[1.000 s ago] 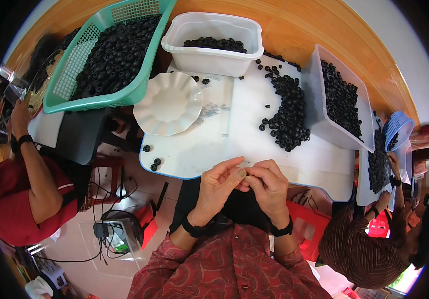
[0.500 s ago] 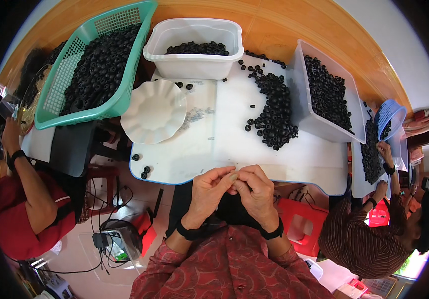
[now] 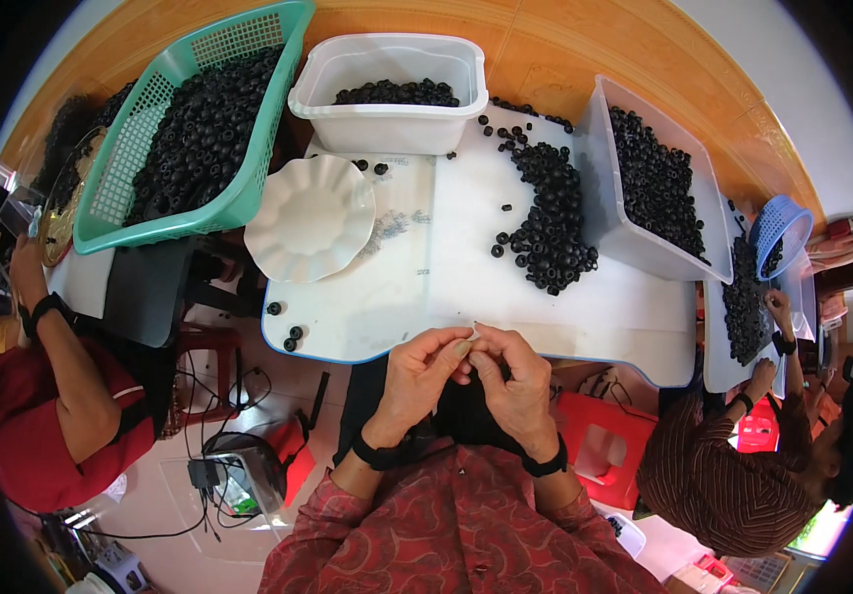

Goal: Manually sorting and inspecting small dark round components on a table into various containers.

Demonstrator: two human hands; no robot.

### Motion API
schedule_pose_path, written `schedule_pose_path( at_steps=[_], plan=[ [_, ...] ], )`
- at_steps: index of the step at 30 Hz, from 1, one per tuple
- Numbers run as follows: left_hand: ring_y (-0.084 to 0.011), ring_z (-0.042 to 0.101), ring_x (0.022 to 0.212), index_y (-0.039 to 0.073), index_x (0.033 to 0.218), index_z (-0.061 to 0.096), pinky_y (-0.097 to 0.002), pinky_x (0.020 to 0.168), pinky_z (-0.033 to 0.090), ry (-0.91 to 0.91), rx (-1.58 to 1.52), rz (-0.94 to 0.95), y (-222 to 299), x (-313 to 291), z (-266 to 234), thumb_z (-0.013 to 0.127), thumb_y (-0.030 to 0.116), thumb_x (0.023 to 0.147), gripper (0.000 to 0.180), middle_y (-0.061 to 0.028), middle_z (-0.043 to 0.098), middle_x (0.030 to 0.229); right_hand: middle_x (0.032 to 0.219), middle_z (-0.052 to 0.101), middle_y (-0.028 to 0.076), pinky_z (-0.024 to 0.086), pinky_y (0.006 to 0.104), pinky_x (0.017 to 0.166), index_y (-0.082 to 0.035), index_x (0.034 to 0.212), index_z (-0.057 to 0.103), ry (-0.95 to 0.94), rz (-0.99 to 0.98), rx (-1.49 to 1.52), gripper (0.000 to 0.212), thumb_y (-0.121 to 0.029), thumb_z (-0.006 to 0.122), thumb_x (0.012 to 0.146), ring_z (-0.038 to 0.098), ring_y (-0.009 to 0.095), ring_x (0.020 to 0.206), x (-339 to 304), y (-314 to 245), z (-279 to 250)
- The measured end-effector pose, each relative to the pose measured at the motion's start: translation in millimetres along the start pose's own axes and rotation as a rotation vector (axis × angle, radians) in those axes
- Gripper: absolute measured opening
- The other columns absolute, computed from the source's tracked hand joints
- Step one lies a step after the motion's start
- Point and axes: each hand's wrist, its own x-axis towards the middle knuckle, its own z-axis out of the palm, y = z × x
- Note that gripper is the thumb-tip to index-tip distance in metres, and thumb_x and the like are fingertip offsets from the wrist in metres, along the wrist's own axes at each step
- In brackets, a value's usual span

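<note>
My left hand [image 3: 426, 368] and my right hand [image 3: 515, 384] meet in front of me at the near edge of the white table [image 3: 367, 307]. Thumbs and forefingers of both are pinched together tip to tip. A tiny pale bit shows between the fingertips, too small to name. Beyond my right hand lies a loose pile of small round black parts [image 3: 550, 223] with holes through them. A cream plate with a wavy rim [image 3: 312, 218] sits farther off on the left, with nothing in it.
A green basket [image 3: 189, 235], a white tub [image 3: 387, 132] and a pale bin [image 3: 634, 230] hold more black parts. A few lie loose by the left corner. People work on the left [image 3: 65, 416] and right [image 3: 723, 465]. A red stool [image 3: 595, 450] stands right.
My fingertips have parted slightly, and a pale bit now shows between them. The whole view has shifted a little. Piles and containers stay in place.
</note>
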Motion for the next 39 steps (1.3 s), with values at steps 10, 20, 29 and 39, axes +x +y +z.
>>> schedule_pose_path(
  at_steps=[10, 20, 29, 39],
  plan=[
    [-0.0097, 0.062, 0.075, -0.004, 0.117, 0.064, -0.024, 0.07, 0.055, -0.008, -0.096, -0.023, -5, -1, -5, 0.055, 0.007, 0.098, 0.022, -0.0049, 0.065, 0.086, 0.082, 0.061, 0.009, 0.05, 0.0266, 0.064, 0.003, 0.123, 0.055, -0.002, 0.317, 0.357, 0.032, -0.019, 0.057, 0.099, 0.06, 0.014, 0.071, -3, 4, 22],
    [-0.0092, 0.058, 0.076, -0.003, 0.117, 0.065, -0.0219, 0.07, 0.05, -0.085, -0.382, 0.031, 6, -9, -3, 0.059, 0.004, 0.095, 0.024, -0.0034, 0.063, 0.089, 0.075, 0.058, 0.007, 0.045, 0.0254, 0.056, 0.007, 0.121, 0.052, 0.03, 0.057, 0.092, 0.051, -0.028, 0.071, 0.09, 0.054, 0.011, 0.062, 3, -20, 32],
    [-0.0048, 0.048, 0.07, -0.006, 0.115, 0.063, -0.02, 0.069, 0.045, -0.077, -0.394, 0.105, 4, -9, 1, 0.064, 0.015, 0.095, 0.029, 0.0048, 0.049, 0.078, 0.075, 0.061, 0.008, 0.047, 0.0238, 0.056, 0.006, 0.116, 0.056, 0.075, 0.098, 0.121, 0.047, -0.024, 0.076, 0.086, 0.055, 0.01, 0.061, 2, -22, 36],
    [-0.0025, 0.049, 0.074, -0.005, 0.114, 0.062, -0.0186, 0.07, 0.045, -0.07, -0.419, 0.096, 1, -8, 0, 0.064, 0.016, 0.095, 0.028, 0.0058, 0.051, 0.082, 0.082, 0.066, 0.015, 0.052, 0.0286, 0.063, 0.007, 0.116, 0.055, 0.05, 0.143, 0.127, 0.048, -0.027, 0.074, 0.087, 0.065, 0.016, 0.07, 5, -19, 38]
  ],
)
